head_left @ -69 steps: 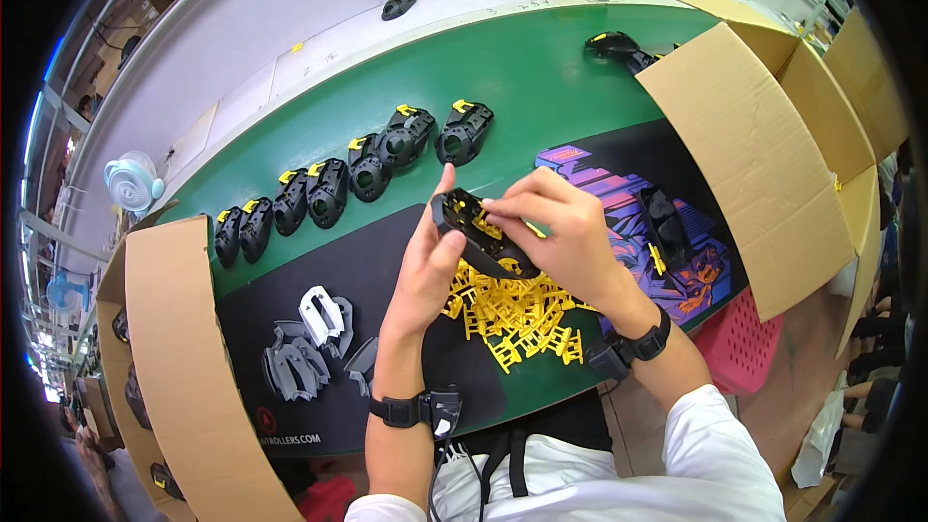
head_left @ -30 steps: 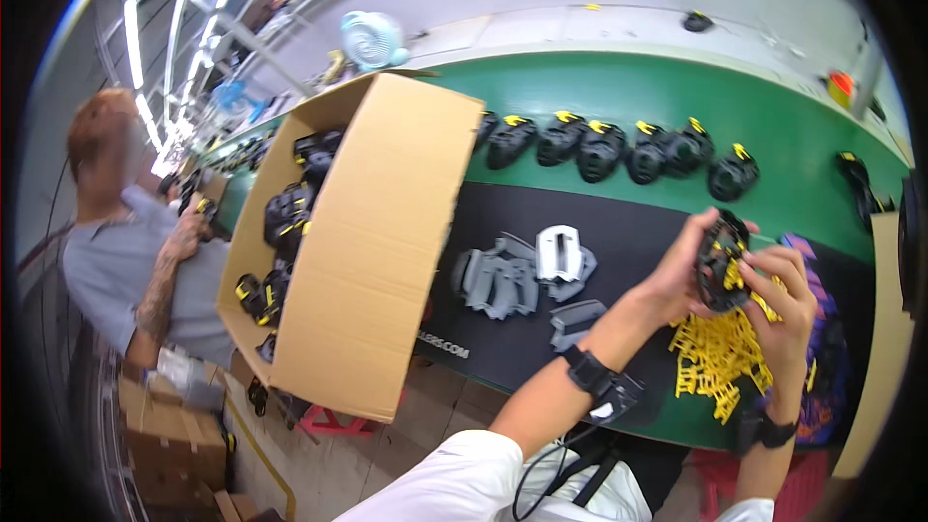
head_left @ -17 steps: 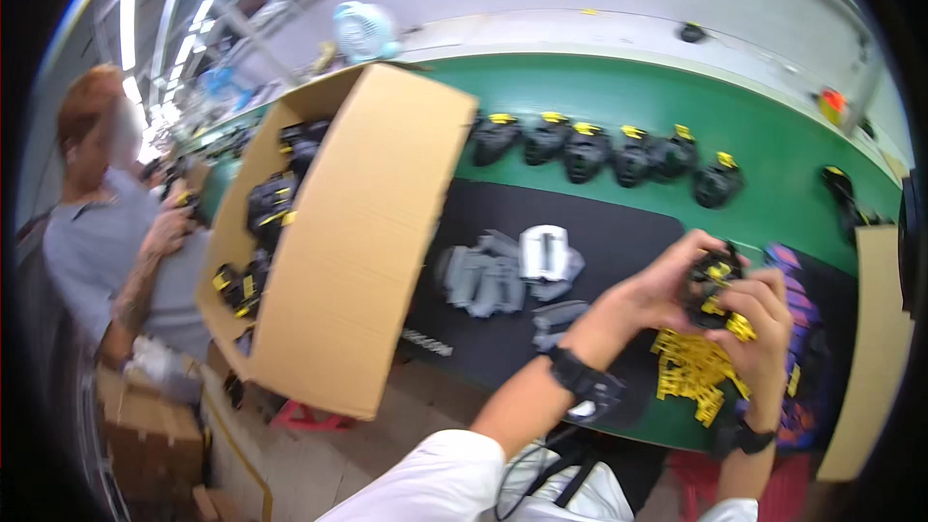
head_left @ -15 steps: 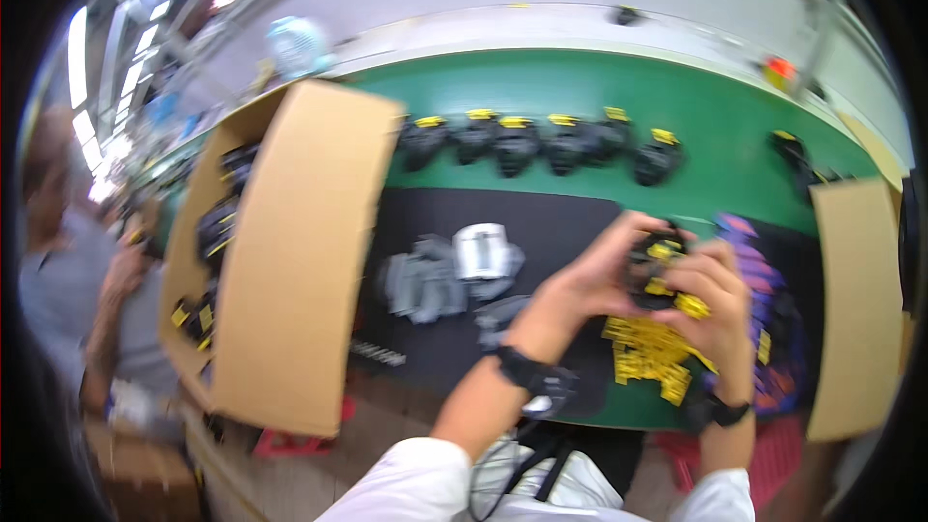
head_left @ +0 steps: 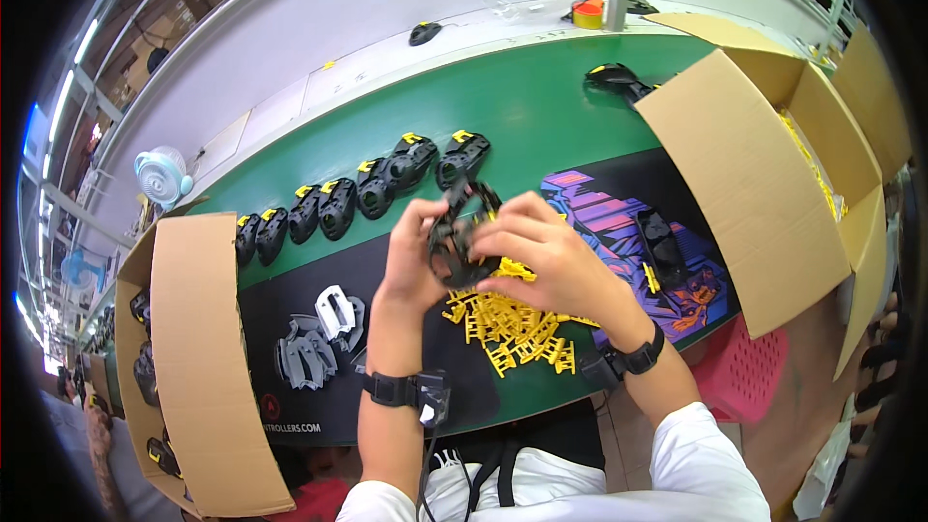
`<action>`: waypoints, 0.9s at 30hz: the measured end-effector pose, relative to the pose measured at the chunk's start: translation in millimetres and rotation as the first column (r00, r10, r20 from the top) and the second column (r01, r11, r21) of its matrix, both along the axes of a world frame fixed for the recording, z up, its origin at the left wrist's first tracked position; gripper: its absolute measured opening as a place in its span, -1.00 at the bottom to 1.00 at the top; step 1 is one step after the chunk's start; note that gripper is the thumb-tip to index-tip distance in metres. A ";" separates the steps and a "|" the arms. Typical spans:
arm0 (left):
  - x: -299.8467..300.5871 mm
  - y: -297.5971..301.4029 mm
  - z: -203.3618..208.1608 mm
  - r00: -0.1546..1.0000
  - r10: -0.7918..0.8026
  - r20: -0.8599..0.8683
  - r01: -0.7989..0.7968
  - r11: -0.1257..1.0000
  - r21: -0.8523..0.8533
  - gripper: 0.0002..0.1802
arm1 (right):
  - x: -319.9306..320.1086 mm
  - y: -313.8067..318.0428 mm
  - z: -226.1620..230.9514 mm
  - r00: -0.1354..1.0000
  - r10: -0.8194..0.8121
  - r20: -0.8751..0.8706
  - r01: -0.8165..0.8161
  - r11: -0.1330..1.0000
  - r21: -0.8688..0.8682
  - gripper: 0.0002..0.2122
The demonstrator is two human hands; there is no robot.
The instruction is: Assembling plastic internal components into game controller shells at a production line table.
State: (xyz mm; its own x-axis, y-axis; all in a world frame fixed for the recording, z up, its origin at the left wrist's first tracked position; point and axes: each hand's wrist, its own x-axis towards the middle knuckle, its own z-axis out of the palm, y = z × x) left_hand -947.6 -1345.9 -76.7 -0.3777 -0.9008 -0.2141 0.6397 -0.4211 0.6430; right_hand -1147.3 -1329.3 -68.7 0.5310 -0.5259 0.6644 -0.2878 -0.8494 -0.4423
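Over the black mat I hold a black plastic shell [head_left: 448,263], shaped like part of a computer mouse, with openings through it. My left hand [head_left: 408,256] is closed around its left side. On its right, my right hand [head_left: 556,256] has its fingers bent against the shell; whether a small piece is under the fingertips is hidden. Just below the hands lies a heap of yellow plastic clips [head_left: 517,324]. Grey plastic pieces [head_left: 304,356] and a white piece [head_left: 335,311] lie left of my left forearm. Several black shells with yellow clips [head_left: 336,208] stand in a row beyond.
An open cardboard box [head_left: 198,358] with black shells stands at left; another carton [head_left: 744,193], holding yellow pieces, stands at right. A black part [head_left: 660,246] lies on the patterned mat [head_left: 604,217]. A pink stool [head_left: 749,372] is below the table's right side. A fan [head_left: 162,177] stands far left.
My view has swung to the right, bringing the right carton's inside into sight. Both hands still hold the black shell, now turned so its openings show.
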 end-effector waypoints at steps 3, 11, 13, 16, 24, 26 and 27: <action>-30.1 -51.8 13.2 0.854 0.090 0.512 0.059 0.962 -0.268 -0.41 | -22.6 -12.4 6.6 0.963 -0.259 0.077 0.263 0.964 -0.042 -0.59; -102.2 -187.8 -5.7 -0.268 0.550 0.791 0.695 0.679 -0.237 -0.10 | -64.2 -41.0 -24.0 0.897 -0.361 -0.256 0.429 0.850 0.304 -0.81; -100.7 -208.7 -18.2 -0.392 0.574 0.719 0.765 0.637 -0.091 -0.13 | -57.1 -36.8 -34.4 0.868 -0.419 -0.265 0.480 0.846 0.234 -0.84; -117.3 -222.3 -12.9 -0.562 0.440 0.700 0.740 0.645 0.189 -0.13 | -64.4 -36.3 -46.8 0.822 -0.446 -0.354 0.536 0.816 0.216 -0.86; -189.0 -304.7 -23.3 -0.149 0.752 0.642 0.831 0.447 -0.331 -0.30 | -68.5 -49.0 -35.9 0.858 -0.494 -0.137 0.507 0.776 0.375 -0.78; -209.4 -319.9 -42.0 -0.033 0.770 0.638 0.802 0.401 -0.442 -0.32 | -64.0 -50.4 -34.3 0.785 -0.620 0.004 0.570 0.724 0.390 -0.83; -216.9 -325.5 -48.8 0.072 0.781 0.621 0.768 0.354 -0.534 -0.34 | -63.0 -51.6 -36.1 0.757 -0.653 -0.002 0.602 0.697 0.390 -0.84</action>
State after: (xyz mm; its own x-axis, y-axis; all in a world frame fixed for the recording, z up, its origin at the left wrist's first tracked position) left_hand -1164.5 -1671.4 -125.6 -0.5827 -0.7238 0.3697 -0.6864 0.6818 0.2530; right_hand -1210.2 -1380.8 -104.8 -0.0827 -0.9103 0.4056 -0.6171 -0.2728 -0.7381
